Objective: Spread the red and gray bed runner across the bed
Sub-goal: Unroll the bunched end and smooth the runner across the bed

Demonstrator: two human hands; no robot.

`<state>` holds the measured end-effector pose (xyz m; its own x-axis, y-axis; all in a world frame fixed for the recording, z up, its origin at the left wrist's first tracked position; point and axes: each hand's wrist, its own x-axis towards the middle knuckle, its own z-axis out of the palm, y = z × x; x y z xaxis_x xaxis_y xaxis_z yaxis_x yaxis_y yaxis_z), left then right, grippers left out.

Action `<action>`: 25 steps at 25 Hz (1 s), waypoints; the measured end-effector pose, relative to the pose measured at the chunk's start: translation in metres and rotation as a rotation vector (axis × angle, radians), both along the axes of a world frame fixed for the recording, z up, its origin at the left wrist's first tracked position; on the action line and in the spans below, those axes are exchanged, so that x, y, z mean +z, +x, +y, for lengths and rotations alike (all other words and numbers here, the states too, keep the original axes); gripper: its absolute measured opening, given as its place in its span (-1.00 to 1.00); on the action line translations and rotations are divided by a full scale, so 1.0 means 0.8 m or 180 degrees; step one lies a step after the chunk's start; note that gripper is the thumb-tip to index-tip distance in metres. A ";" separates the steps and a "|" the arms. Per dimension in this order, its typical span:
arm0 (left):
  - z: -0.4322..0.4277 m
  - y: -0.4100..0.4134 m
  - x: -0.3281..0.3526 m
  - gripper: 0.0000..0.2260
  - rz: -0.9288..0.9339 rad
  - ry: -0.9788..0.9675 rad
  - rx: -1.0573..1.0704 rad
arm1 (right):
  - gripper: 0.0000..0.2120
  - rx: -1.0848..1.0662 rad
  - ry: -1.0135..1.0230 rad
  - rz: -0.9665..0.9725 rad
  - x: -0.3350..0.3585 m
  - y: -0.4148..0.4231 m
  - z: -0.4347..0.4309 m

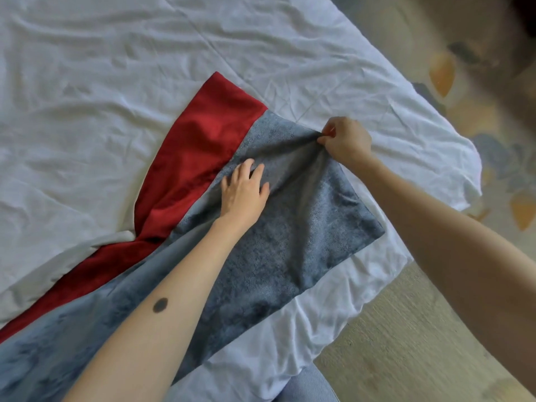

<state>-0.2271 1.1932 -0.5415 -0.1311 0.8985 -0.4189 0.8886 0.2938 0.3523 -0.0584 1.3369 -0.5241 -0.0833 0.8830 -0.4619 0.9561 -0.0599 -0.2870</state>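
Head view looks steeply down, close over the bed.

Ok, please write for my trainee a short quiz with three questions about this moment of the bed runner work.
1. True or false: the right hand pinches the far edge of the red and gray fabric bed runner.
2. The left hand is: A) lifted in the air, B) lying flat on the gray part, C) gripping the white wrinkled bed sheet.
3. Which colour band of the runner lies farther from the person?

Key: 1. True; its fingers bunch the gray cloth there. 2. B. 3. The red band.
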 end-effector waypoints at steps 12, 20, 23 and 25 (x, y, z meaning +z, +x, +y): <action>-0.249 -0.238 0.060 -0.84 0.0842 0.0667 0.1423 | -0.83 0.2856 0.1182 0.0976 0.001 -0.271 -0.190; -0.334 -0.323 0.035 -0.71 0.1116 -0.0048 0.1617 | -0.84 0.3896 0.0945 0.0119 -0.007 -0.356 -0.211; -0.331 -0.337 0.022 -0.77 0.1136 0.0073 0.1654 | -0.82 0.3682 0.1282 0.0110 -0.008 -0.355 -0.185; -0.330 -0.348 0.014 -0.85 0.1221 0.0224 0.1623 | -0.79 0.3465 0.1432 0.0019 -0.005 -0.354 -0.160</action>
